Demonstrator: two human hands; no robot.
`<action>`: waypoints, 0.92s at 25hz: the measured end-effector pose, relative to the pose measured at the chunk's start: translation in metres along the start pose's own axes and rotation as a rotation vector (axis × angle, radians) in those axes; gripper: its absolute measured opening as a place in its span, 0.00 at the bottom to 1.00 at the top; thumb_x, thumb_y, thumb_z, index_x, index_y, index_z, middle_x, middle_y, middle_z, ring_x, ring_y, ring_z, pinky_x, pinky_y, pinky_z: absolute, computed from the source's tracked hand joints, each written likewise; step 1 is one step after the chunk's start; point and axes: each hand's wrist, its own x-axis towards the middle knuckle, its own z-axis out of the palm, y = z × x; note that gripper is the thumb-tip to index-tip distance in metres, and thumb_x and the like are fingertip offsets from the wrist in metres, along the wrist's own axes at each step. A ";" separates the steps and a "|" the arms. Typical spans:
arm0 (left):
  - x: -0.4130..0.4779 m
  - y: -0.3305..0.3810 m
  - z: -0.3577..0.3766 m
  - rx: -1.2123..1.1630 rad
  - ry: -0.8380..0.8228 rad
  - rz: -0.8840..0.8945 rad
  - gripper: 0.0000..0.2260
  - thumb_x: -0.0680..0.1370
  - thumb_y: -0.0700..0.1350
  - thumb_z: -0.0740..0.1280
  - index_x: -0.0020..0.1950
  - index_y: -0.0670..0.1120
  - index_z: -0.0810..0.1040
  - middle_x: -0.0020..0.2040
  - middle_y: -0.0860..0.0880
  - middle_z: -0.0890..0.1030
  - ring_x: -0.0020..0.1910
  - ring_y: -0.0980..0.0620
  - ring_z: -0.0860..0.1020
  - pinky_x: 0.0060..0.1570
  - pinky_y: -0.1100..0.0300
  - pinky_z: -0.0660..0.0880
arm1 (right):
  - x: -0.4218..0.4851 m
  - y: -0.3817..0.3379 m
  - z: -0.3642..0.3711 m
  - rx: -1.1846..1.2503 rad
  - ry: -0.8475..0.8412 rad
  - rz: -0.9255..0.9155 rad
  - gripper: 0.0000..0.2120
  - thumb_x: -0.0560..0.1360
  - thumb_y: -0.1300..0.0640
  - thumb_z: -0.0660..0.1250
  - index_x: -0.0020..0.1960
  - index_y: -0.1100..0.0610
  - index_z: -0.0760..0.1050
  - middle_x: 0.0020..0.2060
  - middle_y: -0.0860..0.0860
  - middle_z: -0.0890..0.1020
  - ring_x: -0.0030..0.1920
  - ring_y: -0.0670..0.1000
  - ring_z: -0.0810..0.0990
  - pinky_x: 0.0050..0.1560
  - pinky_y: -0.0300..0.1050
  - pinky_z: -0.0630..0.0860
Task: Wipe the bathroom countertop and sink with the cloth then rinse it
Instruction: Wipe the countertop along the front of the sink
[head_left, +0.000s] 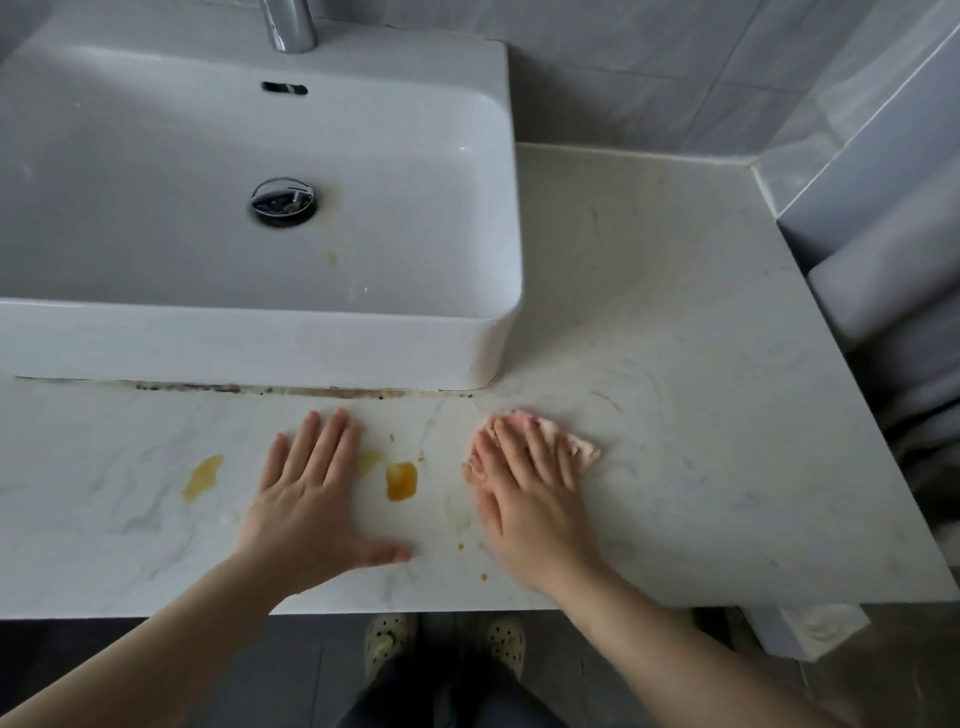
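Cloth (574, 447), pink, pinned flat under right hand (524, 483) at 4 o'clock of the sink (483, 171) for wiping, fingers spread; left hand (306, 493) splayed flat on tabletop (675, 364) as a brace, orange stain (401, 480) between them.

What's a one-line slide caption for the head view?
Right hand presses a pink cloth flat on the marble countertop; left hand rests beside orange stains, sink behind.
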 end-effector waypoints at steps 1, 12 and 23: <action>0.001 0.000 0.000 -0.005 -0.007 0.001 0.65 0.51 0.85 0.44 0.76 0.42 0.45 0.76 0.47 0.43 0.74 0.49 0.37 0.70 0.52 0.34 | 0.001 0.007 -0.003 -0.016 -0.031 -0.021 0.28 0.78 0.44 0.45 0.74 0.53 0.63 0.74 0.52 0.63 0.75 0.58 0.57 0.73 0.57 0.48; 0.000 -0.002 -0.007 0.007 -0.042 0.000 0.65 0.48 0.84 0.42 0.76 0.47 0.38 0.73 0.53 0.34 0.71 0.54 0.31 0.69 0.42 0.32 | -0.021 0.013 0.002 -0.066 0.003 -0.032 0.25 0.81 0.42 0.40 0.73 0.46 0.59 0.73 0.49 0.64 0.74 0.56 0.57 0.70 0.65 0.56; 0.002 -0.007 -0.008 0.099 0.000 0.069 0.60 0.56 0.83 0.44 0.71 0.40 0.66 0.73 0.45 0.65 0.71 0.45 0.64 0.63 0.40 0.54 | -0.015 -0.073 0.016 0.038 0.056 0.257 0.28 0.80 0.42 0.43 0.69 0.52 0.71 0.69 0.53 0.71 0.72 0.58 0.63 0.68 0.61 0.53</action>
